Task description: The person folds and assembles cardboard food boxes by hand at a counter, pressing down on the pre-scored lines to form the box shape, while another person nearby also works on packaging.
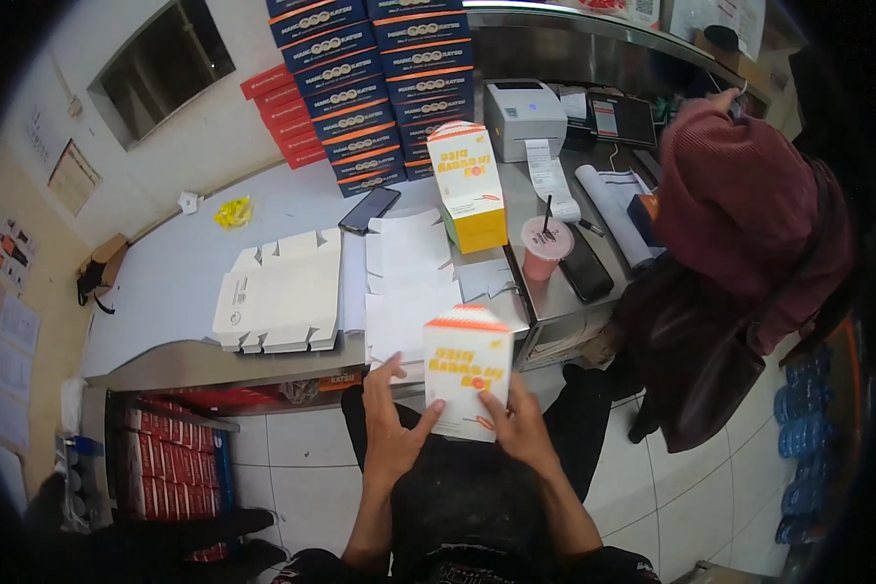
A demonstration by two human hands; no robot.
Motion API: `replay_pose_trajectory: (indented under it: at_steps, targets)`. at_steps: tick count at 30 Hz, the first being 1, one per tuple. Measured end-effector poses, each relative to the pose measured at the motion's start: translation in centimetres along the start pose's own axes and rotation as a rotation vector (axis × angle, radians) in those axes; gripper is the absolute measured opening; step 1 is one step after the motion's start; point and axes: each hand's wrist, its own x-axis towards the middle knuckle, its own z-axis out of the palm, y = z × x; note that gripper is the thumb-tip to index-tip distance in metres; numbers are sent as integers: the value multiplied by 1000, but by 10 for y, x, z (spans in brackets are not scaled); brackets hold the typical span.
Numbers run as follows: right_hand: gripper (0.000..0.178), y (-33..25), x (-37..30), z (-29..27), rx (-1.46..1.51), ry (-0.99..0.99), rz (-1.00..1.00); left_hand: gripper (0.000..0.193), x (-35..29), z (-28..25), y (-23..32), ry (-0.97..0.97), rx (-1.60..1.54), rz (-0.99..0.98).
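Both hands grip one folded white-and-orange carton [467, 372] above the worktop [180, 268] edge: left hand [395, 428] fingers spread on its side, right hand [519, 425] seemingly curled underneath.

Crowded counter, open strip at left

Bare counter [165, 277] lies free left of the flat box blanks [280, 297]; stacked boxes [375, 88] wall the back, a person [740, 224] blocks the right.
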Motion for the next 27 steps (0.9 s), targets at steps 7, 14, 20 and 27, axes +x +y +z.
replay_pose_trajectory:
  at_steps: [7, 14, 20, 27]
  targets:
    - [13, 19, 20, -31, 337, -255, -229, 29, -9, 15, -34, -479, -788, -157]
    - [49, 37, 80, -78, -144, 95, -449, 17, 7, 55, -25, -186, -837, -270]
    - [122, 47, 189, -128, -428, 362, -257, 29, 37, 74, -45, -29, -918, -584]
    - [98, 76, 234, -120, -70, 463, -258, 33, 46, 101, -69, -35, -986, -679]
